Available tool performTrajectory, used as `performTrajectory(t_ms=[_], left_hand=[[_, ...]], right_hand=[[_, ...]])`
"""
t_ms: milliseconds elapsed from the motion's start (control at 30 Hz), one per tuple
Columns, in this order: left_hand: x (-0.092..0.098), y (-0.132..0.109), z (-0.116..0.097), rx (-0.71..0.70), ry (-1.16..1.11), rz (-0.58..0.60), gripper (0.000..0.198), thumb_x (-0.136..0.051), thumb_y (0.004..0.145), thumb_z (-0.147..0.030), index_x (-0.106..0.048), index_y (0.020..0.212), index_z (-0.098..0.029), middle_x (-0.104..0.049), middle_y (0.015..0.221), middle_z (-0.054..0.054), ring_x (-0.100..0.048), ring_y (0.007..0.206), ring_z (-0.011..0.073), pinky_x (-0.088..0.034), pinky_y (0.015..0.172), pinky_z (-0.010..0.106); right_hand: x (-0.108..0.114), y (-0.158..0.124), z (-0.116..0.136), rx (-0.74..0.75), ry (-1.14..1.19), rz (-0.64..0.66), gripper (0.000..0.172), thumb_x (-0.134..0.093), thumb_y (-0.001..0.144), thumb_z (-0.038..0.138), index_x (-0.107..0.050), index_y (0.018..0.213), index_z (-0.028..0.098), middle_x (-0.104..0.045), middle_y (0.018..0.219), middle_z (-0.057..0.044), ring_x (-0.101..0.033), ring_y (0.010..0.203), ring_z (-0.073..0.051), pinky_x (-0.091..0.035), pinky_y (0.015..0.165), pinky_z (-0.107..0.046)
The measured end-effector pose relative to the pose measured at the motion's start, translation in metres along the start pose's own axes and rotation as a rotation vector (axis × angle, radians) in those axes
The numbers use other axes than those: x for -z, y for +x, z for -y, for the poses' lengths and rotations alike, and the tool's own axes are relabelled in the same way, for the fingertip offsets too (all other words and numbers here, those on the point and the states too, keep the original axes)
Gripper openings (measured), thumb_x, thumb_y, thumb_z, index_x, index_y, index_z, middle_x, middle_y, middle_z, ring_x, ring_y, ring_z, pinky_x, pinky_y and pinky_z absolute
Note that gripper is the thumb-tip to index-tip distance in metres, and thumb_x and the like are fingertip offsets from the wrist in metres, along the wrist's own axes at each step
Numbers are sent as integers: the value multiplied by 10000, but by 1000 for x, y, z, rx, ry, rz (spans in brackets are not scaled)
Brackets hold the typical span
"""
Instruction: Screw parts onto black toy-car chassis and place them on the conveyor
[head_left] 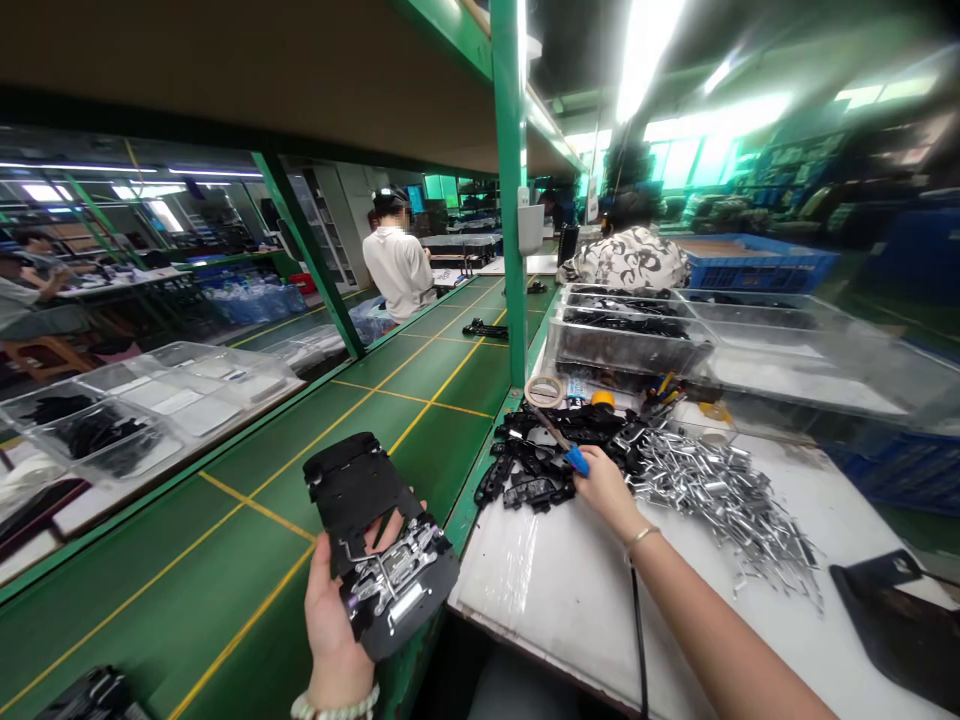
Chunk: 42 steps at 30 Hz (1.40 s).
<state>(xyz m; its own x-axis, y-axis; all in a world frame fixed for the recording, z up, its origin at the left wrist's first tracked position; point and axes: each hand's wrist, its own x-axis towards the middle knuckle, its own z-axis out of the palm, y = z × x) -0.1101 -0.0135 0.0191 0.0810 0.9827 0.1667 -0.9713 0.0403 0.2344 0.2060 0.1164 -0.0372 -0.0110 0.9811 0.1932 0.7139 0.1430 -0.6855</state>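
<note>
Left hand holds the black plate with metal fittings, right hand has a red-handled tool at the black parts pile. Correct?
No: the tool has a blue handle, not red, per the head view. The right hand grips it at the black parts pile; the left hand holds the black plate.

No legible text, labels, brands or numbers anywhere; distant signs too blurred.

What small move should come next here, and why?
Probably set the black plate in the left hand down on the green belt: its metal clips look fitted, it hangs over the belt, and the right hand, holding a blue-handled tool, is at the pile of black parts.
</note>
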Motion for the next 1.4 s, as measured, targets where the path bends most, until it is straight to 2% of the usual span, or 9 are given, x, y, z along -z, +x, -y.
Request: performTrajectory(t_ms=[167,433,600,700,833,933,1033,1167,1400], left_hand=[[-4,1,-3,7,10,54,586,-261,902,-547,-408,1363,-216,-484,1338,130,-437,1240,313,-183,1085,557],[-10,11,-1,-39,42,-107,559,-342,892,-524,-435,1347,-213,-557,1270,125,-465,1222,306,-194,1086,555],[-11,4,-8,-47,47,-118,515,-361,887,-516,-553,1251,-207,-621,1190,114,-504,1188,302,-250,1081,523],[-12,7,-6,-46,75,-209,467,-400,879,-496,-616,1167,-200,-664,1112,113,-567,1112,300,-319,1046,516],[-22,25,15,-33,157,-453,417,-496,841,-452,-639,1072,-136,-692,1015,142,-634,975,298,-421,954,504],[-36,42,42,46,200,-629,392,-558,796,-456,-647,963,-112,-702,900,134,-665,834,276,-489,852,461],[-46,56,70,143,207,-663,395,-574,767,-494,-643,861,-117,-681,731,91,-659,712,243,-512,769,405],[-51,65,100,273,194,-638,394,-583,743,-521,-615,737,-128,-637,624,62,-624,610,217,-502,726,389],[-59,64,123,428,183,-610,434,-511,760,-562,-614,771,-141,-644,661,80,-613,646,252,-469,726,414]], right_hand=[[1,20,-8,85,-94,90,244,-550,883,319,-575,1086,185,-560,1161,-70,-561,990,-198,-472,848,-418],[8,33,-12,144,-97,229,220,-568,871,322,-589,1033,175,-571,1118,-62,-569,939,-184,-480,818,-399],[20,36,-4,98,75,181,214,-604,844,318,-598,980,153,-574,1100,-60,-560,967,-195,-469,829,-410],[40,30,3,16,242,142,279,-640,809,358,-596,983,144,-614,1000,-49,-594,806,-160,-502,692,-334],[64,14,25,-90,477,116,462,-686,697,509,-579,963,148,-663,854,-44,-453,431,-79,-378,384,-246],[75,-8,51,-93,594,140,502,-674,673,553,-585,971,159,-677,876,-67,-395,389,-64,-352,353,-248],[80,-33,78,-56,613,211,465,-712,654,503,-638,957,158,-685,844,-68,-421,410,-75,-354,351,-236],[86,-57,100,23,556,300,344,-780,600,389,-704,865,183,-684,724,-25,-564,572,-150,-469,508,-266],[95,-71,107,178,454,373,286,-765,629,366,-707,867,219,-693,873,-16,-622,811,-226,-492,755,-343]])
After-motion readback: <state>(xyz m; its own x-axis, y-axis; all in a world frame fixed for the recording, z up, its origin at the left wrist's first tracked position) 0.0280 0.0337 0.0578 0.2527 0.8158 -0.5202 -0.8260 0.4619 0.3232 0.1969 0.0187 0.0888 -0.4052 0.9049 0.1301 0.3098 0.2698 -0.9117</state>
